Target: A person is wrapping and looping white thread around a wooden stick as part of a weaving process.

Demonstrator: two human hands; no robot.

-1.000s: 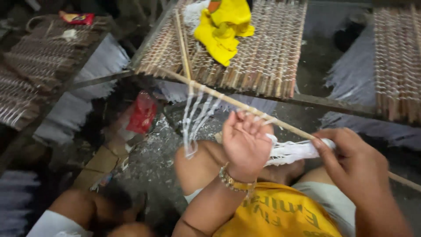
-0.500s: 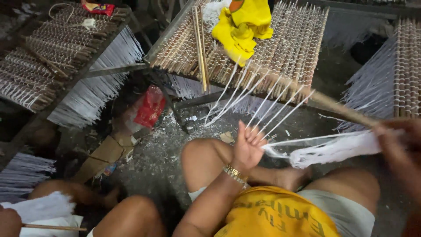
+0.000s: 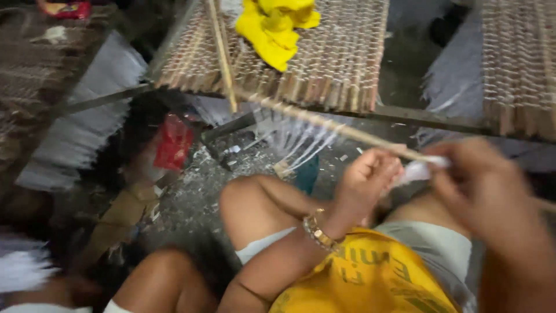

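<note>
A long thin stick [image 3: 324,123] with white cords hanging from it crosses the middle of the view. My left hand [image 3: 365,181], with a gold bracelet on its wrist, is curled around the stick near its right part. My right hand [image 3: 489,194], blurred, pinches a bundle of white cord [image 3: 418,170] at the stick just right of the left hand. Loose white strands [image 3: 301,142] trail down and left from the stick.
A woven reed mat rack [image 3: 341,58] lies ahead with a yellow cloth [image 3: 275,29] on it and a second stick [image 3: 221,52]. Another rack [image 3: 515,64] is at right, more [image 3: 35,87] at left. A red packet [image 3: 172,145] lies on the littered floor.
My right hand has come back in toward my left along the stick. The fanned-out white strands now hang gathered under the stick. My left hand has closed into a fist.
</note>
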